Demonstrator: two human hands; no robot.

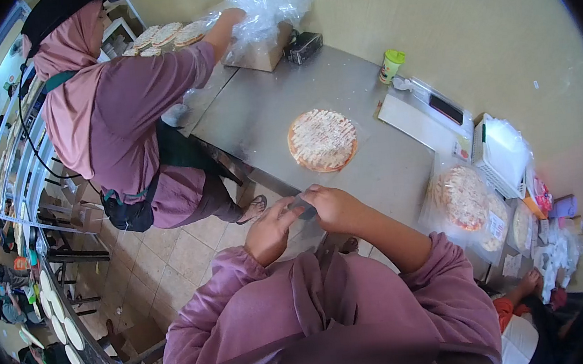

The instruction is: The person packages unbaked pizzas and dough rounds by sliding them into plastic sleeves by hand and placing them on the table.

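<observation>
My left hand [270, 233] and my right hand [336, 208] meet in front of my chest, at the near edge of the steel table. Between their fingertips both pinch a small greyish, see-through piece [301, 208], perhaps plastic; its exact kind is unclear. Just beyond the hands, a round pizza [322, 140] with pale shredded topping lies flat on the table [258, 129], apart from my fingers. To the right, more pizzas in clear plastic [461, 197] lie stacked by the table edge.
A co-worker [124, 121] on the left reaches into clear plastic bags [261, 16] above a cardboard box [265, 54]. Along the wall stand a green cup [391, 66], a scale [405, 122] with a dark phone-like object, and a white basket [492, 155]. Racks fill the far left.
</observation>
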